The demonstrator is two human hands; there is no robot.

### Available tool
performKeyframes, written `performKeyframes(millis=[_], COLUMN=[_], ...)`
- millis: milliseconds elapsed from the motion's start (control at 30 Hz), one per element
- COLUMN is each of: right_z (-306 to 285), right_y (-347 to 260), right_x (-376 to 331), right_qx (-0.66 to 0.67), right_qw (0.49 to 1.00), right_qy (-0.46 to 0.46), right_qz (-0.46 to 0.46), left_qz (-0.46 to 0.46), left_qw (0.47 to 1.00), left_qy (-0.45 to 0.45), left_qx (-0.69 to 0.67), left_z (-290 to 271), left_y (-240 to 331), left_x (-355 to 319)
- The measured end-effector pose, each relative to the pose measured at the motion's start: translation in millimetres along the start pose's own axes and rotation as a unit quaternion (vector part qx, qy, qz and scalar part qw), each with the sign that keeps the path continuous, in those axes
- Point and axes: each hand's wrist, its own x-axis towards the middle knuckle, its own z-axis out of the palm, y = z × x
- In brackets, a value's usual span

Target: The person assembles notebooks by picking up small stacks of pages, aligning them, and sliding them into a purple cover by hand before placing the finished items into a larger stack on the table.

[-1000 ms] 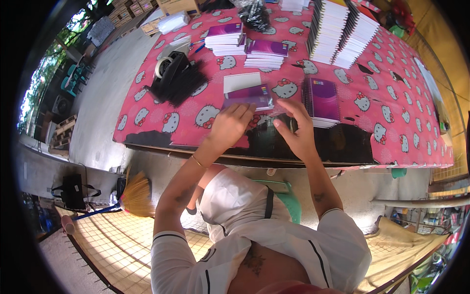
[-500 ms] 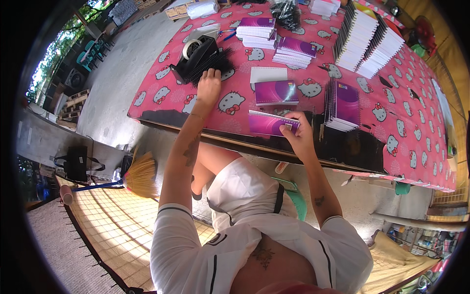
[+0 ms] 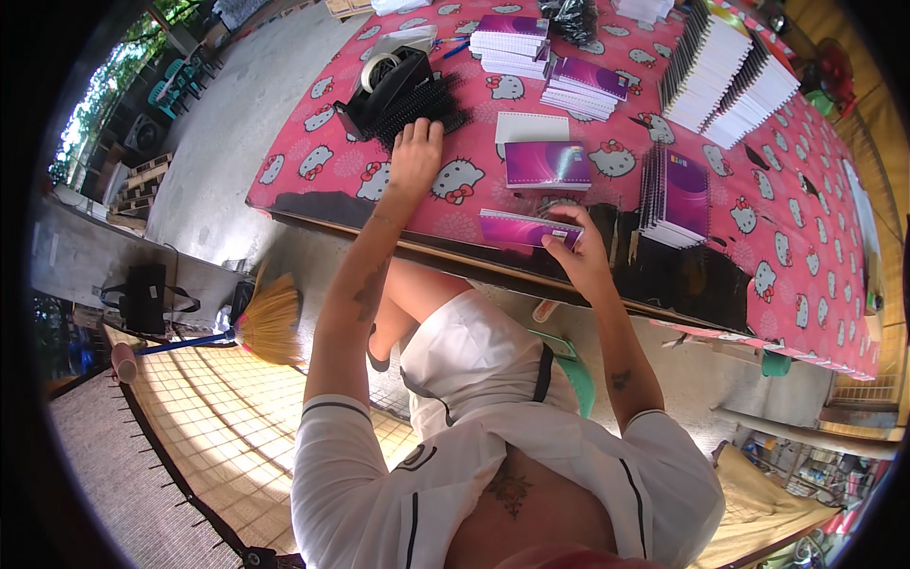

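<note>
My left hand [image 3: 417, 159] reaches onto a heap of black spiral binding coils [image 3: 427, 109], its fingers bent and closed at the near edge of the heap; the fingertips are partly hidden. A black tape dispenser [image 3: 403, 71] with a pale roll stands right behind the coils. Close to the table's front edge, my right hand [image 3: 580, 248] grips a purple notebook [image 3: 517, 229], thumb on the cover and fingers behind; punched holes line its upper edge. Beyond it lie a loose purple notebook [image 3: 548, 166] and a white sheet [image 3: 533, 127].
Coil-bound purple notebooks [image 3: 681, 194] are stacked to the right. Two unbound piles, one left [image 3: 510, 43] and one right [image 3: 583, 87], stand farther back. Tall stacks of bound notebooks [image 3: 706, 66] rise at the far right. Pink patterned cloth [image 3: 313, 161] covers the table; its front edge is black.
The purple notebook in my right hand has tilted, so less of its cover shows. My left hand stays at the coils. The whole view has shifted slightly.
</note>
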Motion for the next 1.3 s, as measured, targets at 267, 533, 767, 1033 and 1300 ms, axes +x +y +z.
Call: performKeyframes(millis=[267, 533, 767, 1033, 1300], right_z=[-0.2, 4.9, 0.3, 2.5, 2.9], right_y=[2.6, -3.3, -12.3, -8.1, -9.7], right_x=[-2.6, -9.6, -2.9, -2.5, -2.8], right_qx=[0.029, -0.025, -0.106, -0.097, -0.095], right_qw=[0.999, 0.998, 0.993, 0.994, 0.993], right_qy=[0.01, -0.023, -0.023, -0.025, -0.02], right_qz=[-0.042, -0.048, -0.047, -0.054, -0.066], left_qz=[-0.206, -0.132, -0.402, -0.273, -0.136], left_qw=[0.915, 0.937, 0.633, 0.774, 0.907], left_qy=[-0.058, 0.056, 0.034, -0.062, 0.006], left_qx=[-0.342, -0.319, -0.661, -0.568, -0.399], left_z=[-126.7, -152.3, -137.3, -142.6, -138.9], left_y=[95.0, 167.3, 130.6, 84.3, 93.6], left_x=[-5.8, -51.1, -56.2, -75.4, -62.4])
